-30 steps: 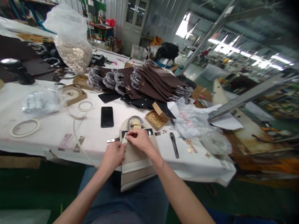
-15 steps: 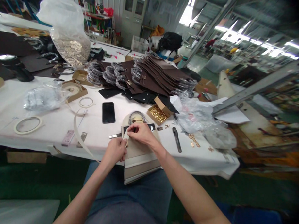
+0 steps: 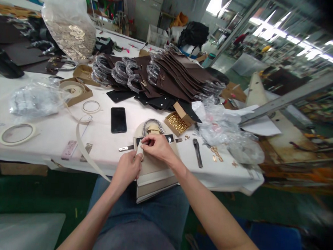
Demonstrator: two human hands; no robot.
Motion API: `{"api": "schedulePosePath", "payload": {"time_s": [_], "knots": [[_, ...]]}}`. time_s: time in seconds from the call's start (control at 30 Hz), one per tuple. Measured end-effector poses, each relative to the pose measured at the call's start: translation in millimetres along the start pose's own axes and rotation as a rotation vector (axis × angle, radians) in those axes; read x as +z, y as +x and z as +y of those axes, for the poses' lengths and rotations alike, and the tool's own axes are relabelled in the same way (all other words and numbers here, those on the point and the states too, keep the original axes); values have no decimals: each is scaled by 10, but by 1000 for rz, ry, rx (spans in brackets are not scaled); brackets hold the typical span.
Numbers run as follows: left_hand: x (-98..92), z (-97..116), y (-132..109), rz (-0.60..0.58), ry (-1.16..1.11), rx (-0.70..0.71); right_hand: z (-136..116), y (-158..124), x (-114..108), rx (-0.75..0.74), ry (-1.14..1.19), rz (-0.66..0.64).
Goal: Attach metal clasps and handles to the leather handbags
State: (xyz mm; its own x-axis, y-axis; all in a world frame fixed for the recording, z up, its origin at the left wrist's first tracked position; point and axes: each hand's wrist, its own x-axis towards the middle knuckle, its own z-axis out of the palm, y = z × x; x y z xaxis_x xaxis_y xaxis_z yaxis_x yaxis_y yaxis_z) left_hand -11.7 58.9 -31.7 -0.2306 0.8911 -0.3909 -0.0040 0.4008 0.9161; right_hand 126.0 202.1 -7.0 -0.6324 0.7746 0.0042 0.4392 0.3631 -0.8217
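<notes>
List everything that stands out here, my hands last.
Flat bag with wrapped handle: one, beige, front of white table
Narrow piece: one, off-white, bag's upper left
Stacked bag pieces: several, dark brown, table middle
Rectangular phone: one, black, left of handle
Loose round tape rolls: two, cream, table's left
Open cardboard box of gold pieces: one, brown, right of handle
Slim tool: one, black, right of bag
Bulging plastic sack: one, clear, back left
Left hand: one, bare, on the piece's lower end
Right hand: one, bare, on its upper end
</notes>
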Motion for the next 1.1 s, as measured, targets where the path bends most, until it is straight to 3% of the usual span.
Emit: {"api": "schedulePosePath", "payload": {"time_s": [0.13, 0.27, 0.33, 0.4, 0.57, 0.63, 0.73, 0.83, 0.9, 1.1], "knots": [[51, 225, -136, -19, -70, 9, 49, 21, 34, -18, -4, -13], [148, 582, -613, -221, -98, 42, 47, 61, 39, -30, -39, -24], [148, 642, -817, -256, -27, 44, 35, 71, 8, -17, 5, -33], [84, 595, -902, -202, 38, 31, 32, 36, -59, 31, 150, -17], [-144, 395, -806, 23, 91, 65, 25, -471, -218, 154, 628, 263], [-125, 394, -779, 13, 99, 89, -9, -805, -181, 160, 752, 202], [65, 453, -740, -48, 108, 128, -67, -1245, -43, 194, 874, 133], [325, 511, -661, -106, 101, 127, -65, -1489, 37, 264, 927, 298], [468, 527, -598, -137, 106, 124, -21, -1555, 3, 292, 946, 347], [718, 462, -428, -231, 112, 126, 141, -1614, -261, 322, 978, 252]]}}
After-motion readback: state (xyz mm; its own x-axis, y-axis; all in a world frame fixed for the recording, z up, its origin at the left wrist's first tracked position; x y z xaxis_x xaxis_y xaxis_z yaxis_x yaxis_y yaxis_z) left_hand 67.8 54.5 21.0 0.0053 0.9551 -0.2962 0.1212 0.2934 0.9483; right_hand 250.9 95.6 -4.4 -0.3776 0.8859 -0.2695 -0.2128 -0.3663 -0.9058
